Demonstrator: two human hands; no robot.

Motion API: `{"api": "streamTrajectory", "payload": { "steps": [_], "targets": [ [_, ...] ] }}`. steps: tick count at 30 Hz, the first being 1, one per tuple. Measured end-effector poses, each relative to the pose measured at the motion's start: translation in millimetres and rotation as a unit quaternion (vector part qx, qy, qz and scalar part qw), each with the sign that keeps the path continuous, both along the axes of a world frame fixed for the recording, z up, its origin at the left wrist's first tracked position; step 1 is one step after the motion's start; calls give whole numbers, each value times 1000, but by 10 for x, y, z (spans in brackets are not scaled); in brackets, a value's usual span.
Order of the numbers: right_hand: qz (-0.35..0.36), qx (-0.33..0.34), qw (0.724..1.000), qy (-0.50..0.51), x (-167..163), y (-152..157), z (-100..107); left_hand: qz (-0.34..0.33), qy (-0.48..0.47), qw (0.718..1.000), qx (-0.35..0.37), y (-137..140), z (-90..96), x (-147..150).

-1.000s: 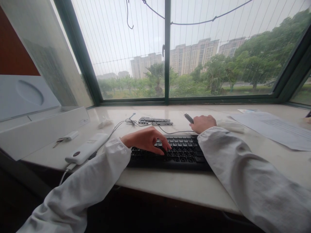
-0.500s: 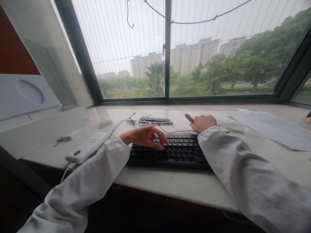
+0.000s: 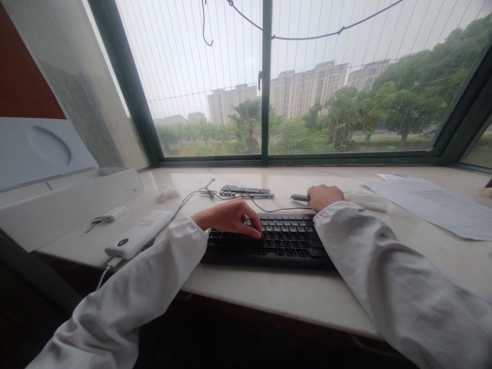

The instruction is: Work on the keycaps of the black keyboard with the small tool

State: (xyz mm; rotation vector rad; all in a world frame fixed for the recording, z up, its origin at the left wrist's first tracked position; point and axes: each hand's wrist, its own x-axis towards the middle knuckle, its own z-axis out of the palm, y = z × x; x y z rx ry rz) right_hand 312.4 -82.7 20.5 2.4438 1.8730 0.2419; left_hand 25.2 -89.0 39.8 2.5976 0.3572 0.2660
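A black keyboard (image 3: 269, 260) lies before me; many of its keys look like bare square sockets with the caps off. Over its middle is my left hand (image 3: 232, 218), thumb and forefinger pinched together low at the keys. Whatever is between those fingertips is too small or hidden to make out. Beyond the keyboard's right back corner, my right hand (image 3: 325, 197) is closed around a slim dark-handled tool (image 3: 299, 198), which points left just above the sill. Rows of loose black keycaps (image 3: 246, 191) sit behind the keyboard, a thin cable running past them.
On the left are a white power bank (image 3: 136, 238) with a cable, a small white object with keys (image 3: 109, 216) and an open white box (image 3: 73, 197). A plastic bag (image 3: 367, 199) and printed papers (image 3: 430, 205) lie right. The window (image 3: 265, 159) closes off the back.
My left forefinger and thumb have closed into a pinch and shifted slightly left. The dark tool in my right hand has swung from slanting up to nearly level.
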Motion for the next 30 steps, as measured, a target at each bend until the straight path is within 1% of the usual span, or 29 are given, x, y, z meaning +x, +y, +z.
{"api": "streamTrajectory", "payload": {
  "steps": [3, 5, 8, 10, 13, 16, 19, 21, 23, 25, 27, 30],
  "targets": [
    [-11, -12, 1000, 14, 28, 26, -37, 17, 15, 999, -23, 80, 56, -92],
    [-17, -20, 999, 23, 32, 39, -53, 40, 33, 998, -39, 175, 100, -190],
    [-21, -27, 999, 31, 21, 46, -64, 84, 61, 994, -45, 323, 145, -333],
    [-21, -28, 999, 31, 10, 39, -60, 100, 84, 990, -44, 388, 151, -388],
    [-10, -12, 1000, 21, -11, 10, -29, 104, 112, 988, -37, 414, 138, -400],
    [20, 31, 999, 1, -77, -36, 37, 100, 121, 987, -28, 384, 140, -382],
    [77, 83, 993, -15, -251, -99, 101, 95, 127, 987, -19, 344, 159, -373],
    [140, 108, 984, -16, -431, -153, 121, 95, 135, 986, -13, 325, 169, -367],
    [251, 159, 955, -8, -630, -210, 116, 94, 144, 985, -6, 311, 170, -357],
    [322, 199, 926, -7, -808, -261, 95, 91, 144, 985, -3, 301, 165, -345],
    [370, 211, 905, -5, -934, -302, 67, 89, 136, 987, -1, 292, 159, -336],
    [420, 214, 882, 18, -1021, -349, 34, 92, 122, 988, 8, 282, 154, -329]
  ]
}}
